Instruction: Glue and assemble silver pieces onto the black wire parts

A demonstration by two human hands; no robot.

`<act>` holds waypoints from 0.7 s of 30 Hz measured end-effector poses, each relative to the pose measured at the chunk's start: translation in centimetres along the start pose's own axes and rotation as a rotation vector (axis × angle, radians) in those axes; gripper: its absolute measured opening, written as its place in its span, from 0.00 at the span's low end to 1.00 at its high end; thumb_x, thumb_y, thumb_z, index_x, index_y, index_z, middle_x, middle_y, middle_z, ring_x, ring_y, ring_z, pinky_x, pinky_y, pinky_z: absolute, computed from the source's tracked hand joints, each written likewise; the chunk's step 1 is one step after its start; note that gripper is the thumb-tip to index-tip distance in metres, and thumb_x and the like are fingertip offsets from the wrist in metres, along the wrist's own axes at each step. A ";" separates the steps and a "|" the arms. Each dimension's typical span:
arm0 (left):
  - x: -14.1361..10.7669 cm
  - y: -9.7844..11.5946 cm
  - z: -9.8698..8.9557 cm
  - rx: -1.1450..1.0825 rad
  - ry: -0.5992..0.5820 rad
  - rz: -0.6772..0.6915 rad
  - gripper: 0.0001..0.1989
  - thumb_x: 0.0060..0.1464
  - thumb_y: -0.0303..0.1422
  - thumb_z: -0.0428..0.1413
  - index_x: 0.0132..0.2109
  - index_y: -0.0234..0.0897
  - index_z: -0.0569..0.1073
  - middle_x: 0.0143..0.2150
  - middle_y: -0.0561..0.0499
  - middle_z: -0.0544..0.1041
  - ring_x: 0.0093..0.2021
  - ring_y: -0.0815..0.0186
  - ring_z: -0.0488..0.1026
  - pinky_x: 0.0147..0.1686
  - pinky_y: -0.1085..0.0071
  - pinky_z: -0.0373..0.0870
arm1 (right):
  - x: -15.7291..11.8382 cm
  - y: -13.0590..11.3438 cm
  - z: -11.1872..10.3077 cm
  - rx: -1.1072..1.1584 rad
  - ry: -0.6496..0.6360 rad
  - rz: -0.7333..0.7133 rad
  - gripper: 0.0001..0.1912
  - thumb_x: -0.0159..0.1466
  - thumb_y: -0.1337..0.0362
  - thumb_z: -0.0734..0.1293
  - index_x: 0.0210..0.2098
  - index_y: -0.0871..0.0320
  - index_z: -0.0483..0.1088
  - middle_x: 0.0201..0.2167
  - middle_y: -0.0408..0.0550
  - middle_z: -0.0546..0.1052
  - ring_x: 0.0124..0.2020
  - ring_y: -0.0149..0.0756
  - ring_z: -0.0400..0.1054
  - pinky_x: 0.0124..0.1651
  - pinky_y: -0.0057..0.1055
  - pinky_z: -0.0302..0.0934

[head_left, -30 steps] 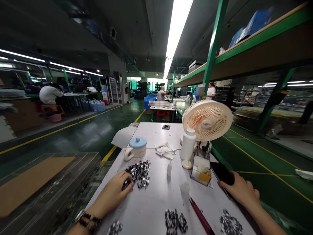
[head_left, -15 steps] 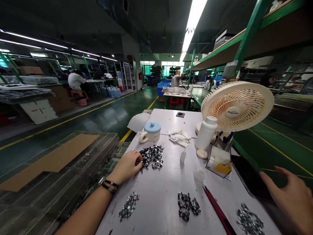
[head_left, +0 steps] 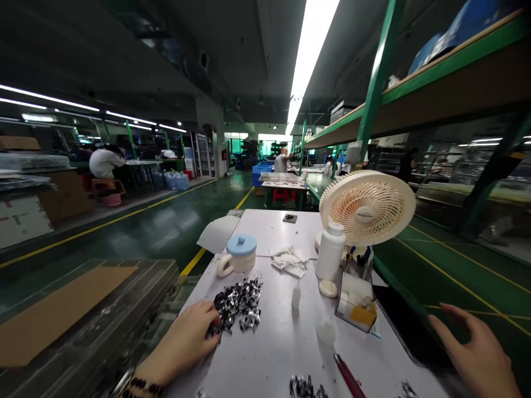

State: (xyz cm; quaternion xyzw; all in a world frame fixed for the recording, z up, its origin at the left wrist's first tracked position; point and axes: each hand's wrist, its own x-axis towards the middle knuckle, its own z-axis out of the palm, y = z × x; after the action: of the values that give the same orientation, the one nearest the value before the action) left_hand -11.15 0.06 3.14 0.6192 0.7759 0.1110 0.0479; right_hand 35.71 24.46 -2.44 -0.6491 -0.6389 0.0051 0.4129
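Observation:
A pile of small black and shiny metal pieces (head_left: 238,303) lies on the white table, their exact kind too small to tell. At its left edge rests my left hand (head_left: 188,338), fingers curled in against the pieces; what the fingertips hold, if anything, is hidden. Off the table's right side, my right hand (head_left: 477,348) hovers with thumb and fingers apart and nothing between them. Beside it lies a flat black slab (head_left: 409,320). A red craft knife or pen-like tool (head_left: 348,376) and a second group of dark pieces (head_left: 306,387) are cut off by the lower edge.
Behind the pile stands a lidded mug (head_left: 243,254). Crumpled tissues (head_left: 289,261), a small dropper bottle (head_left: 296,296), a white bottle (head_left: 331,251), a clear organiser box (head_left: 357,298) and a fan (head_left: 367,207) occupy the table. Plastic cases with cardboard (head_left: 70,309) flank its left side.
The view has tilted up and turned right, so the table's things sit lower and further left. My left hand remains at the pile; my right hand stays spread beside the slab.

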 end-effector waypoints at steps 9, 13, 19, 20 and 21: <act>0.3 -0.4 0.7 0.001 -0.015 0.004 0.08 0.50 0.31 0.46 0.28 0.36 0.68 0.36 0.48 0.69 0.39 0.60 0.67 0.38 0.66 0.61 | -0.8 -2.0 -0.3 0.203 0.016 0.027 0.23 0.49 0.44 0.60 0.37 0.51 0.69 0.40 0.47 0.72 0.42 0.48 0.65 0.36 0.40 0.58; 0.7 -0.8 0.9 -0.044 -0.011 0.007 0.09 0.51 0.32 0.45 0.27 0.35 0.68 0.38 0.47 0.67 0.39 0.62 0.67 0.40 0.67 0.62 | -1.2 -2.2 -0.2 0.232 0.043 -0.011 0.21 0.50 0.45 0.60 0.36 0.52 0.68 0.40 0.47 0.72 0.43 0.46 0.65 0.35 0.36 0.58; 0.9 -1.3 1.4 -0.055 -0.007 0.014 0.08 0.49 0.33 0.47 0.27 0.36 0.69 0.38 0.47 0.67 0.41 0.60 0.67 0.40 0.67 0.62 | -1.2 -2.0 0.1 0.254 0.048 -0.039 0.21 0.51 0.46 0.60 0.36 0.52 0.69 0.39 0.46 0.73 0.43 0.46 0.65 0.38 0.37 0.58; 0.9 -1.4 1.5 -0.056 -0.010 0.012 0.08 0.49 0.33 0.47 0.27 0.36 0.69 0.38 0.47 0.67 0.40 0.60 0.67 0.40 0.67 0.62 | -1.2 -2.0 0.1 0.255 0.046 -0.040 0.21 0.51 0.46 0.61 0.36 0.52 0.69 0.39 0.46 0.73 0.43 0.46 0.65 0.39 0.38 0.58; 0.9 -1.5 1.6 -0.062 -0.019 0.009 0.08 0.49 0.33 0.47 0.27 0.36 0.68 0.38 0.47 0.67 0.40 0.60 0.67 0.39 0.67 0.62 | -1.1 -1.9 0.1 0.256 0.044 -0.040 0.20 0.51 0.46 0.61 0.36 0.52 0.69 0.38 0.46 0.73 0.43 0.46 0.65 0.40 0.38 0.58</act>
State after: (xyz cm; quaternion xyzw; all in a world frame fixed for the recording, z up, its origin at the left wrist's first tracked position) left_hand -12.41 0.78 1.31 0.6218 0.7689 0.1294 0.0739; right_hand 33.83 23.28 -2.06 -0.5780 -0.6367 0.0643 0.5063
